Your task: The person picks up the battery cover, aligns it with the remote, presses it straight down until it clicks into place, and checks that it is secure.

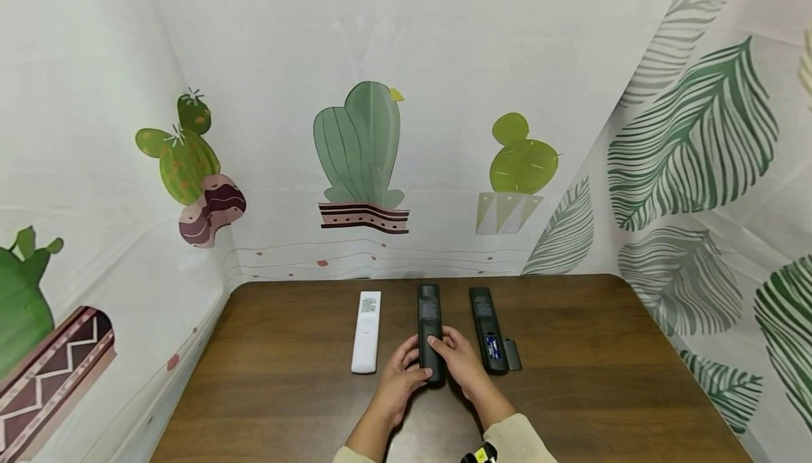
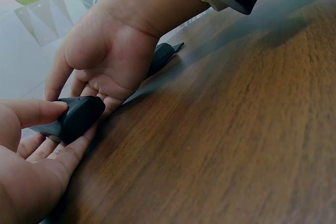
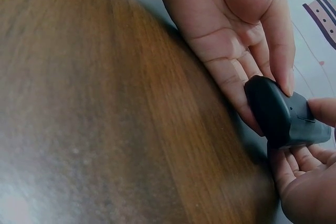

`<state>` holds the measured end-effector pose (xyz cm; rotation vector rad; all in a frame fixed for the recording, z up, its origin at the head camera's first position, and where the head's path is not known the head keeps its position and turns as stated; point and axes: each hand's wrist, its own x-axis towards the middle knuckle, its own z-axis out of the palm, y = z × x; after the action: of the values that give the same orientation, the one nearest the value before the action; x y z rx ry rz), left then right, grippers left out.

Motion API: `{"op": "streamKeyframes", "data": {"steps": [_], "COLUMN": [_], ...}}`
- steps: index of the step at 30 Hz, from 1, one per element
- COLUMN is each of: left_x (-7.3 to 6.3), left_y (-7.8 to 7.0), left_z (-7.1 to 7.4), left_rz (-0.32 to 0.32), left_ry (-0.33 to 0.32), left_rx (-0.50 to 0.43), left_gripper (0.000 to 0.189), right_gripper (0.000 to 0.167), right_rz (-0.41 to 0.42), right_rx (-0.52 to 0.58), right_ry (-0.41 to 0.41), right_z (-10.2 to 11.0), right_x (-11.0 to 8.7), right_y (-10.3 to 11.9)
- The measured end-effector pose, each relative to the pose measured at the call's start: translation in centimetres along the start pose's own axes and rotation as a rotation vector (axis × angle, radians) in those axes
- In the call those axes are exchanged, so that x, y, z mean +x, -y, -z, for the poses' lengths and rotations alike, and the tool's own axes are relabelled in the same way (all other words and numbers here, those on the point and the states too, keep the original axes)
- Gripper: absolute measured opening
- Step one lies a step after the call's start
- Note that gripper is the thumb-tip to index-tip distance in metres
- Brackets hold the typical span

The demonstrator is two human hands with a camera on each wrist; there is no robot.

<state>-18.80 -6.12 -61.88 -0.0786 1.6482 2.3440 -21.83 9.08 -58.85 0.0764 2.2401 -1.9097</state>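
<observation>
Middle remote: the black remote (image 1: 429, 308) is in both hands, its near end toward the person, between the white remote and the other black one, with a printed panel facing up near its far end; whether that far end touches the worktop (image 1: 285, 392) I cannot tell
Left hand: the left hand (image 1: 401, 380) grips the near end from the left, thumb on top and fingers reaching underneath
Right hand: the right hand (image 1: 464, 364) holds the same remote from the right, thumb pressed on its upper face and the other fingers curled along its side
White remote: the white remote (image 1: 366, 332) lies on the worktop to the left, a printed label at its far end, apart from the hands
Open remote: the second black remote (image 1: 483, 308) lies to the right, batteries (image 1: 493, 345) (blue-wrapped) showing in its bay
Cover: the dark battery cover (image 1: 512, 354) lies just beside that remote's near right edge
Backdrop: a white cloth (image 1: 438, 40) printed with cacti and leaves hangs behind the wood-grain worktop
</observation>
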Motion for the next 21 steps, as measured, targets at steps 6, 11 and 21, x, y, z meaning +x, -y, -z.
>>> {"op": "streamKeyframes", "data": {"steps": [6, 11, 21], "left_x": [0.0, 0.1, 0.1], "left_y": [0.0, 0.0, 0.1], "left_z": [0.0, 0.0, 0.0], "left_rz": [0.001, 0.003, 0.004], "left_ry": [-0.001, -0.002, -0.002], "left_rx": [-0.001, -0.002, -0.002], "left_gripper": [0.079, 0.079, 0.080], "right_gripper": [0.045, 0.044, 0.043], "right_rz": [0.007, 0.016, 0.009], "right_rx": [0.000, -0.004, 0.051], "right_ry": [0.003, 0.005, 0.031], "right_z": [0.1, 0.1, 0.4], "right_x": [0.2, 0.1, -2.0], "right_y": [-0.4, -0.5, 3.0]}}
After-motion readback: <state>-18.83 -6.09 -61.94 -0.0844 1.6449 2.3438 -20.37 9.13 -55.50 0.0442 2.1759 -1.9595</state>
